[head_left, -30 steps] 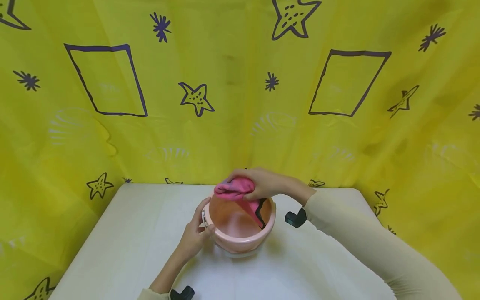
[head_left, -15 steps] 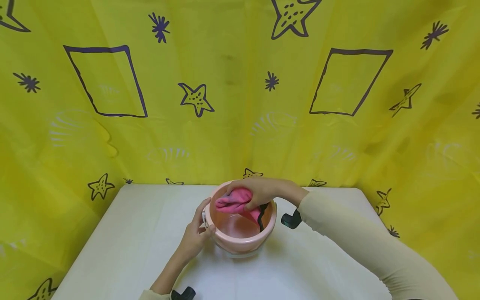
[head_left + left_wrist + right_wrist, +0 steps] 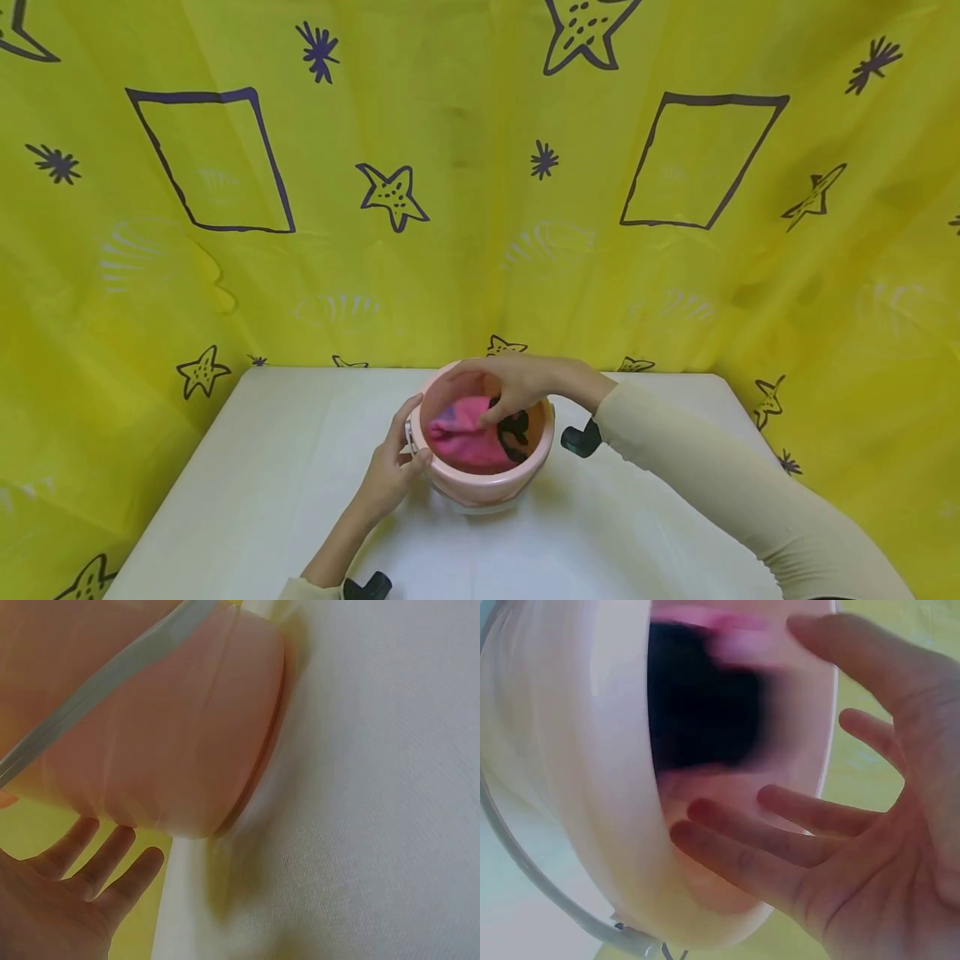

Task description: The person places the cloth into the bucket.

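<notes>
A pale pink bucket (image 3: 483, 481) with a grey handle (image 3: 112, 686) stands upright on the white table. My left hand (image 3: 392, 467) holds its left side, thumb at the rim and fingers along the outer wall; in the left wrist view several fingertips touch that wall. Inside the bucket lies a crumpled pink cloth (image 3: 468, 446) with black parts, blurred in the right wrist view. My right hand (image 3: 517, 385) is over the bucket's mouth with fingers spread and nothing gripped. In the right wrist view its fingers (image 3: 739, 862) reach across the opening, apart from the cloth.
The white table (image 3: 300, 442) extends around the bucket to both sides. A yellow curtain (image 3: 465, 275) with dark star drawings hangs behind and at the sides. A dark wrist device (image 3: 583, 438) sits at the right sleeve, another (image 3: 367, 586) at the left.
The right hand has lowered the pink cloth into the bucket and let go of it; its fingers have spread. The left hand keeps its hold on the bucket, which stays in place.
</notes>
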`<move>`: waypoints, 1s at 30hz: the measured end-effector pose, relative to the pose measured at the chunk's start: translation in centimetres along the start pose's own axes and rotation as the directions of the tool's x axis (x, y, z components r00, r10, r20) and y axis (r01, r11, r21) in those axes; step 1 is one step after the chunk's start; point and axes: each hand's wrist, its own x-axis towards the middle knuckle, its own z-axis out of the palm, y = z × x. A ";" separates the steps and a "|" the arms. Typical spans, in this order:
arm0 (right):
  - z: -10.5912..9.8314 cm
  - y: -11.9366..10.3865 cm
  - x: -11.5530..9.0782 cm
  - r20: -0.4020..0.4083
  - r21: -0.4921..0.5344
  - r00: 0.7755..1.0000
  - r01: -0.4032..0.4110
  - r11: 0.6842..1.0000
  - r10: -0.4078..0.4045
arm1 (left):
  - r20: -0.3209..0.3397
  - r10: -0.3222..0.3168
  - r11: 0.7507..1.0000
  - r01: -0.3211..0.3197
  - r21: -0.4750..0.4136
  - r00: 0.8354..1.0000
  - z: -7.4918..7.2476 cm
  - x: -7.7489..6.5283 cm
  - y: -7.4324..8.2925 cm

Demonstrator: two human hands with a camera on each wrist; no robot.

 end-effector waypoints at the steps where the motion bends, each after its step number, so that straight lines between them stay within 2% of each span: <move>1: 0.0 -0.1 0.0 0.000 0.002 1.000 0.001 1.000 -0.001 | -0.001 -0.001 1.000 0.001 0.002 1.000 0.0 0.0 -0.1; 3: -0.1 -0.3 -0.1 0.001 0.007 1.000 -0.008 1.000 0.008 | 0.002 -0.009 1.000 0.009 0.006 1.000 0.0 0.0 -0.3; 9: -0.4 -0.9 -0.3 -0.021 -0.071 0.999 -0.034 0.997 0.033 | 0.006 -0.039 0.999 0.039 0.002 0.999 0.1 0.0 -0.4; 16: -0.7 -1.3 -0.7 -0.059 -0.052 0.998 -0.011 0.999 0.008 | 0.002 0.007 1.000 -0.007 0.000 1.000 0.0 0.0 -0.6; 22: -1.0 -1.3 -1.6 -0.125 -0.004 0.991 0.050 0.999 -0.050 | 0.003 -0.005 1.000 0.005 -0.006 1.000 0.1 0.1 -0.5; 30: -1.0 -1.0 -3.9 -0.240 -0.026 0.970 0.022 0.999 -0.027 | 0.010 0.001 1.000 -0.001 -0.002 1.000 0.1 0.1 -0.8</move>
